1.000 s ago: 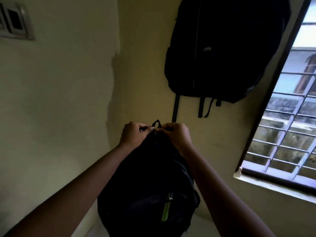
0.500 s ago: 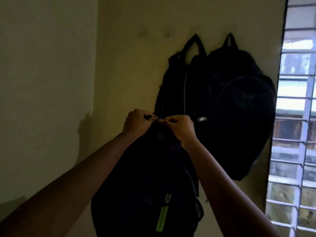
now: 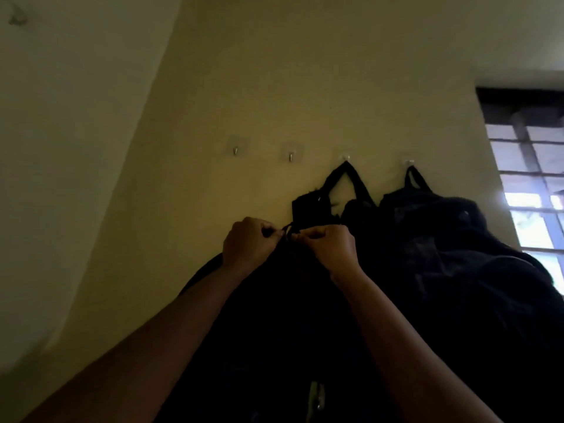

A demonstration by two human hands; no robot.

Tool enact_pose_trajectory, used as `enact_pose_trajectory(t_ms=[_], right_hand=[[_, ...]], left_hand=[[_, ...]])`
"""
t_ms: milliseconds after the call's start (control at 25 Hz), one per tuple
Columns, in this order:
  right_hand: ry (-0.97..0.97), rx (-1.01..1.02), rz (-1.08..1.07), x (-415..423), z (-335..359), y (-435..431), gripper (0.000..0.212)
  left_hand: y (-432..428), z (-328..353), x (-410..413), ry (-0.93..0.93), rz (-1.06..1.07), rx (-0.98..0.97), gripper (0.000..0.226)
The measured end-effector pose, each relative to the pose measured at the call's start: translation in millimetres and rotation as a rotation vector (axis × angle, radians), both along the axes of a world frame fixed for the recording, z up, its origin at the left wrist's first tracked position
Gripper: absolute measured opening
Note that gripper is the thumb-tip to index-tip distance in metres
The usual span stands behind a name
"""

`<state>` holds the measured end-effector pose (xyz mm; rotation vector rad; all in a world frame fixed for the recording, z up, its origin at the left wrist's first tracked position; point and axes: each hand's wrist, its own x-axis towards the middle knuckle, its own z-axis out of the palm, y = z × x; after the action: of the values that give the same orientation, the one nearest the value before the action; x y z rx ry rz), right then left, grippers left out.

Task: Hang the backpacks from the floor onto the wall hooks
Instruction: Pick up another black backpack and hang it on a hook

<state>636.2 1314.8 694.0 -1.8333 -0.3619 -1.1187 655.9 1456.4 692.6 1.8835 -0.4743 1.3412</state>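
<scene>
A black backpack hangs from both my hands in front of the yellow wall. My left hand and my right hand each pinch its small top loop, fingers curled. Two bare metal hooks are on the wall above: one hook up and to the left, a second hook straight above the loop. To the right, two more black backpacks hang on hooks: one backpack by a long loop, another backpack beside the window.
A barred window is at the right edge. A side wall closes the corner on the left. The hanging backpacks crowd the space right of my hands.
I have raised the backpack and my view has tilted up. The row of wall hooks has come into sight, and the loop is now closer to the bare hooks.
</scene>
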Motion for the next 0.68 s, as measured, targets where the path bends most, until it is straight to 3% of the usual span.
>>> enact_pose_trajectory(t_ms=[320, 680], right_hand=[[-0.175, -0.015, -0.173, 54, 91, 15, 0.023], [-0.248, 0.031, -0.266, 76, 171, 18, 0.025]], left_hand=[[7, 95, 75, -0.166, -0.115, -0.027, 0.023], [2, 173, 97, -0.319, -0.167, -0.017, 0.025]])
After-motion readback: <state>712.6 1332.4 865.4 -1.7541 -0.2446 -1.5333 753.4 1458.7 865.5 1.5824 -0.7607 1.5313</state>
